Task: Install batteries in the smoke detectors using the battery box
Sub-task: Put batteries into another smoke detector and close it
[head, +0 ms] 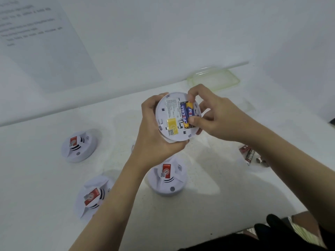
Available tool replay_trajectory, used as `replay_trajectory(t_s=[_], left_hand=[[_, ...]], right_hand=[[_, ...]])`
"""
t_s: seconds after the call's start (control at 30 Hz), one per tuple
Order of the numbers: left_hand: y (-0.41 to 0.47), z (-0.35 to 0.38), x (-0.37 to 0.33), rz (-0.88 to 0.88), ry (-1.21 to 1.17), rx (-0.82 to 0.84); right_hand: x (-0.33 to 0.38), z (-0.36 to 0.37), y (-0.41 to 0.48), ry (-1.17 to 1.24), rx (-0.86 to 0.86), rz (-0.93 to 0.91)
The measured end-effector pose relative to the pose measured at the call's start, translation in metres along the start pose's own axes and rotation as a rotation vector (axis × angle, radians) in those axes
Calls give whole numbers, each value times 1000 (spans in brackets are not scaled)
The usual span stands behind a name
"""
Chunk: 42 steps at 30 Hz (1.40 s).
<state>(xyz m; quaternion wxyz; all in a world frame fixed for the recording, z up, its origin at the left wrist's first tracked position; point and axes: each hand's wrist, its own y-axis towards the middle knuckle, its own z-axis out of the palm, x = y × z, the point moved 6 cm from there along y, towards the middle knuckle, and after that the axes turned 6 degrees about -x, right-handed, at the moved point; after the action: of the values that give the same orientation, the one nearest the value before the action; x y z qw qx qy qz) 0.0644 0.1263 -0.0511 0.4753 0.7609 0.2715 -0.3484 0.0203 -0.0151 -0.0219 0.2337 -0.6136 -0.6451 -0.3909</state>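
Note:
My left hand (pixel 154 131) grips a white round smoke detector (pixel 171 115) from its left side, back face turned up toward me. Two blue-and-yellow batteries lie side by side in its open compartment; the left battery (pixel 183 113) sits flat. My right hand (pixel 213 118) pinches the right battery (pixel 189 109) between fingertips at its top end and thumb at its lower end. Three more white detectors rest face up on the table: one at the left (pixel 79 145), one at the lower left (pixel 94 196), one under my left wrist (pixel 167 176).
A clear box with a green rim (pixel 215 79) sits at the back of the white table against the wall. Dark red battery wrappers and small loose pieces (pixel 251 154) lie at the right beside my right forearm. A printed sheet (pixel 36 33) hangs on the wall at left.

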Motion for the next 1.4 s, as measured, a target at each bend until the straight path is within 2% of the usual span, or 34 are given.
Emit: replay_trajectory(t_s=[0.2,0.4,0.73,0.97,1.13,1.3,1.4], left_hand=[[8,26,1,-26,-30,-19],[18,52,-5,-4,-32,-11],[20,111,-9,-21,-46,54],[12,140,-2,-48,-47,84],[9,142,6,-87,-80,21],[8,144,6,-102,-88,14],[8,147,4,-107,-102,26]], right_hand=[[-20,-14,-13,-80,16,-9],[-37,-36,-19,17,-92,-26],[-68,-97,-41,-136,-510,-154],[-94,-119,-67,147,-582,-34],[-113,-127,-82,11,-432,40],[-134,-115,-88,-231,-154,84],[-136,-110,-85,-339,-108,41]])
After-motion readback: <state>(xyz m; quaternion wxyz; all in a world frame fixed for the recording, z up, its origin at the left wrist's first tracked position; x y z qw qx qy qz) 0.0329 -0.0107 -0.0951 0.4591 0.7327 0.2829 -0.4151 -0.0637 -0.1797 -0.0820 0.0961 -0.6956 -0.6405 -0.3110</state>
